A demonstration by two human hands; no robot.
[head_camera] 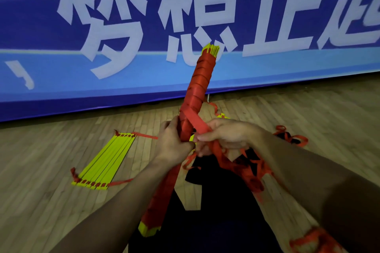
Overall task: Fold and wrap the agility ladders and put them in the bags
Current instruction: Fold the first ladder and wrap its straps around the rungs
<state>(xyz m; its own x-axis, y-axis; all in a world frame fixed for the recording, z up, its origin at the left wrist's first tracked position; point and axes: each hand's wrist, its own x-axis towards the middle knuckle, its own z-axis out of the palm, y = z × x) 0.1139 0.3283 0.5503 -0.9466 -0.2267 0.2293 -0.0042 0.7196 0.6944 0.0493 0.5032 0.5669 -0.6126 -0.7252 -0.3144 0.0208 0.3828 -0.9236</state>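
Note:
A bundle of yellow ladder rungs wrapped in red strap (198, 86) slants from my lap up toward the banner, yellow ends showing at top and bottom. My left hand (171, 144) grips the bundle around its middle. My right hand (224, 135) pinches the loose red strap (197, 124) right beside the bundle, where it crosses over the wrap. More red strap (244, 170) hangs tangled below my right hand. A second ladder (104, 162), its yellow rungs stacked flat with red straps at the ends, lies on the floor to the left. A black bag (209, 170) lies beneath my hands.
A large blue banner (61, 68) with white characters stands across the back. The wooden floor (41, 191) spreads all around. Loops of red strap (292, 135) lie on the floor at the right, and more red strap (314, 240) at the bottom right.

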